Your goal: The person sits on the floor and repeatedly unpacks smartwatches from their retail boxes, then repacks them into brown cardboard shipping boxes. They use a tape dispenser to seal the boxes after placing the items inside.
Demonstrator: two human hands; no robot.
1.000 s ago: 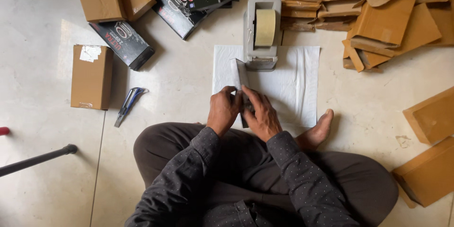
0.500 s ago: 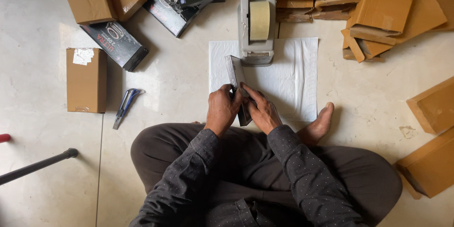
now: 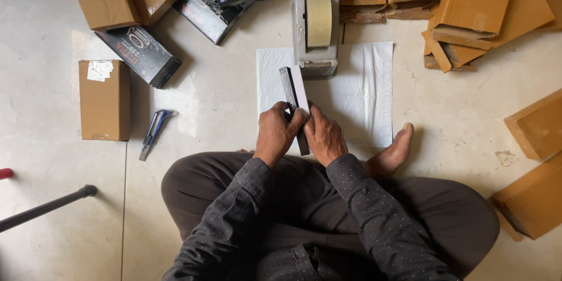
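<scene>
The left hand (image 3: 276,134) and right hand (image 3: 324,136) clamp together on a slim, flat black box (image 3: 294,96), standing on edge over a white plastic mailing bag (image 3: 363,91) on the glossy floor (image 3: 222,105), just before a grey tape dispenser (image 3: 317,23).

I am sitting on a pale, glossy tiled floor (image 3: 52,199), and daylight is falling softly across it, brightening the tiles off to the left of my hands.
</scene>
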